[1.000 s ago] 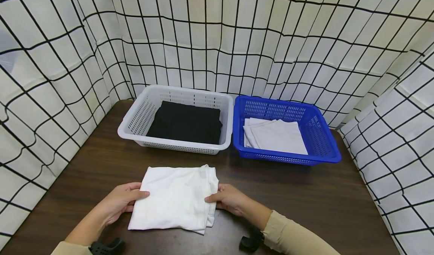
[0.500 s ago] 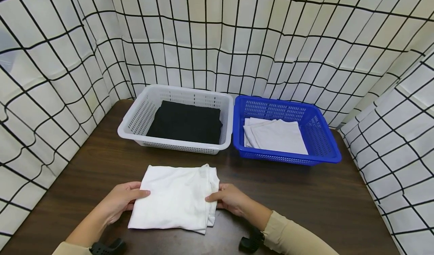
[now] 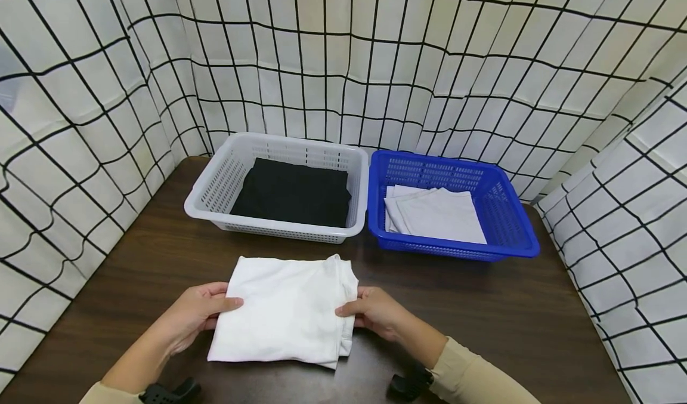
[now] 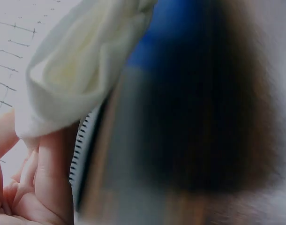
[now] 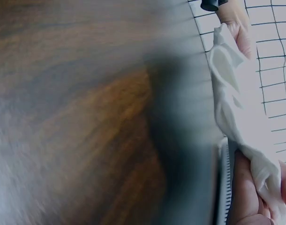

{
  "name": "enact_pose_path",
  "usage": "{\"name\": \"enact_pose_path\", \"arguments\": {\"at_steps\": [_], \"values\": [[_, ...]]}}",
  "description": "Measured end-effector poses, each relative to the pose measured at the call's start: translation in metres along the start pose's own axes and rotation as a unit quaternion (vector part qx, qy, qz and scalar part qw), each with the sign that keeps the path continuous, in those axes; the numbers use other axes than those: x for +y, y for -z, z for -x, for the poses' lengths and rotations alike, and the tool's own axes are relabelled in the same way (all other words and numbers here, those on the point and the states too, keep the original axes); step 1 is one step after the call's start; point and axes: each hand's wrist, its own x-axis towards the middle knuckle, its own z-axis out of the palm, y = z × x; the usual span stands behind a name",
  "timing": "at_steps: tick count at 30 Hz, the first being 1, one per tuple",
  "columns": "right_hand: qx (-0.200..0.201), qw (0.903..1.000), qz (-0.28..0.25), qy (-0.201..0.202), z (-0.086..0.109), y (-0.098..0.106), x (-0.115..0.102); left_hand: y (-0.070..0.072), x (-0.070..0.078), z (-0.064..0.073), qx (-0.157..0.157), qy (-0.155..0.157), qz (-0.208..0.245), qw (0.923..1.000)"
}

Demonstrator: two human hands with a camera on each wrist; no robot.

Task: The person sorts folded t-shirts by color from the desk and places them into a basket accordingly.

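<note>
A folded white cloth [image 3: 284,311], perhaps a garment, is held between both hands above the brown table. My left hand [image 3: 195,314] pinches its left edge, thumb on top and fingers underneath. The right hand [image 3: 378,314] pinches the layered right edge the same way. In the left wrist view the cloth [image 4: 72,79] shows its folded layers above the fingers [image 4: 54,178]. Seen from the right wrist, the cloth [image 5: 241,112] stretches from the near fingers [image 5: 246,187] to the other hand at the top.
A white basket [image 3: 290,232] with folded black cloth [image 3: 295,192] stands at the back left. Touching or close beside it is a blue basket [image 3: 456,250] with folded white cloths [image 3: 440,216]. Grid-patterned white curtains [image 3: 322,64] enclose the table [image 3: 483,308] at the back and sides.
Both hands have shifted slightly to the right and away from the body, carrying the white cloth with them. The grip on each edge stays the same.
</note>
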Motion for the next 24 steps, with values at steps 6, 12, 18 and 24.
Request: {"name": "enact_pose_path", "arguments": {"at_steps": [6, 12, 18, 24], "values": [[0.006, 0.9999, 0.010, 0.003, 0.012, 0.006, -0.013, -0.005, 0.015, 0.003, -0.011, -0.025, 0.007, 0.9996], [-0.005, 0.9999, 0.002, 0.011, 0.025, 0.011, -0.022, -0.009, 0.027, 0.009, -0.029, -0.038, 0.015, 0.9987], [-0.016, 0.9997, 0.001, 0.016, 0.036, 0.022, -0.032, -0.017, 0.043, 0.012, -0.029, -0.046, 0.017, 0.9984], [-0.021, 0.9996, 0.002, 0.020, 0.044, 0.033, -0.047, -0.025, 0.061, 0.010, -0.003, -0.052, 0.022, 0.9984]]}}
